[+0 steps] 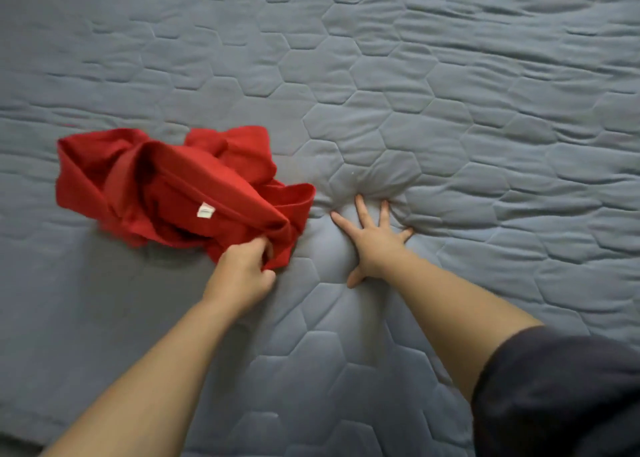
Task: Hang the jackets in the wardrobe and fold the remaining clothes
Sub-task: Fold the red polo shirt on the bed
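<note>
Grey quilted bedspread bears the right hand pressed flat, fingers splayed, while the left hand pinches the crumpled red shirt.

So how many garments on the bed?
1: a crumpled red fabric shirt, left on the grey quilted bedspread, held by the left hand. Others may lie off-frame.

Home bedroom. A bed fills nearly the whole view, its grey-blue quilted cover stitched in hexagons and wrinkled in places. The cover dents softly under the right hand pressed flat on it (mattress underneath, not a hard surface). A crumpled red garment with a white neck label lies loose on the bed: household laundry.
</note>
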Demonstrator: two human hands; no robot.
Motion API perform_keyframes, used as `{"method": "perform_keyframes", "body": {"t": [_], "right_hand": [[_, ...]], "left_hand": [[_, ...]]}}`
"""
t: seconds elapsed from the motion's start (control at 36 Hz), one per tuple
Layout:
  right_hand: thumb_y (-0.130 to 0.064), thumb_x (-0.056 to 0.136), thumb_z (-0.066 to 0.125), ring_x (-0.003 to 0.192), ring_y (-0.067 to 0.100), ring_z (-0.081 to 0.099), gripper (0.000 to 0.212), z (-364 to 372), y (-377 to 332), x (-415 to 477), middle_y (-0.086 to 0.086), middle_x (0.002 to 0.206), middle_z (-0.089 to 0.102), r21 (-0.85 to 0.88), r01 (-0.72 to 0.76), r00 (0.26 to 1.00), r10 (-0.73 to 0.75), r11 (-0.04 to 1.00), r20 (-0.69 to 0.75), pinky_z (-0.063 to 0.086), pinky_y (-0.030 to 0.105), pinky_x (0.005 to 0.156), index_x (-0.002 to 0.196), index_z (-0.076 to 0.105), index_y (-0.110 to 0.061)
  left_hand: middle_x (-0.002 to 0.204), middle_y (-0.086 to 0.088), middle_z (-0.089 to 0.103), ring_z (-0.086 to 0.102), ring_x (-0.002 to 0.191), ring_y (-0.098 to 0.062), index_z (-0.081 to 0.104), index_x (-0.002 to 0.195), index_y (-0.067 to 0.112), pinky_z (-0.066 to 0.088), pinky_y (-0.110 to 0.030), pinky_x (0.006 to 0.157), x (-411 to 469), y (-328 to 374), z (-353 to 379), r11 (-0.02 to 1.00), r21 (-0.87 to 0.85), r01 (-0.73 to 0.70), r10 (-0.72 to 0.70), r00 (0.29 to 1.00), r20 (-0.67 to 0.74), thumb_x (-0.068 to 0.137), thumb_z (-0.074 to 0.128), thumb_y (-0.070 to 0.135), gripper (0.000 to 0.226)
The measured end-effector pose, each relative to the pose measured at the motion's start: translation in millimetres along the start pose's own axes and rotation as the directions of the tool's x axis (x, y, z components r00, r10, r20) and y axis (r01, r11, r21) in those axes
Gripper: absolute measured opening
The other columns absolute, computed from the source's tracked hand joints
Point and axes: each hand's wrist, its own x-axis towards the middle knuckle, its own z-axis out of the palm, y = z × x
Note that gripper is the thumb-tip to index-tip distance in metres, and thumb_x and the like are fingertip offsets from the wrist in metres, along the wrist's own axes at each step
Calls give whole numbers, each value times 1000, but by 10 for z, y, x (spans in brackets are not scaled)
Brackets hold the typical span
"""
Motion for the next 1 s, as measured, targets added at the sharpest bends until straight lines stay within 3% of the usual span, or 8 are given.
{"method": "perform_keyframes", "body": {"t": [0.14,0.25,0.31,0.42,0.56,0.72,0.89,1.0], "right_hand": [[-35,78,73,148,28,2,94,4,173,-417,-2,161,-1,250,143,989,-127,958,-78,19,62,112,151,14,-33],[2,87,61,95,8,64,52,91,337,-999,11,116,61,927,99,992,-115,362,-61,52,17,77,134,43,-12],[8,85,58,63,6,60,29,201,514,-1255,4,82,62,912,39,998,-55,408,-18,47,18,55,108,58,-10],[8,83,56,63,16,50,14,414,1031,-1674,9,71,55,874,-78,990,139,480,12,42,29,57,83,64,-4],[17,83,46,39,8,46,34,383,1534,-2158,5,59,50,960,-146,945,321,238,65,45,23,43,71,57,-13],[-11,81,58,118,35,48,55,362,1844,-2555,14,130,44,617,-238,874,443,750,-200,39,37,96,134,42,-17],[-29,82,63,127,30,42,65,577,1321,-2631,9,136,42,497,45,981,55,867,-185,38,44,103,140,34,-23],[-33,85,61,123,34,47,62,738,976,-2429,13,133,45,485,-8,997,46,874,-65,43,44,99,139,31,-21]], "left_hand": [[73,-8,65,62,77,-35,54,80,16,46,-36,63,-416,499,253,995,-61,-81,87,991,103,66,61,9,17],[87,-12,69,63,87,-34,58,86,13,43,-35,69,-711,1092,530,976,-60,-207,215,950,225,71,60,13,16],[93,-12,68,62,91,-34,58,92,13,43,-36,71,-917,1408,673,952,-68,-300,305,897,319,73,59,15,19],[83,-9,66,62,81,-30,56,96,13,46,-37,69,-1338,1886,874,914,-199,-354,402,857,323,78,58,15,18],[55,6,50,47,51,-7,52,77,22,40,-31,58,-1570,2213,868,887,-457,67,-17,994,112,82,66,14,17],[81,2,64,61,79,-26,56,82,21,44,-34,65,-1608,2357,722,947,-201,249,-277,953,-126,80,61,18,6],[136,-16,40,38,126,-36,43,132,10,42,-50,94,-1548,2054,506,889,89,449,-414,871,-265,72,72,16,67],[151,-16,25,23,139,-36,26,145,15,28,-53,106,-1386,1732,415,820,199,537,-485,836,-258,73,75,21,88]]}}
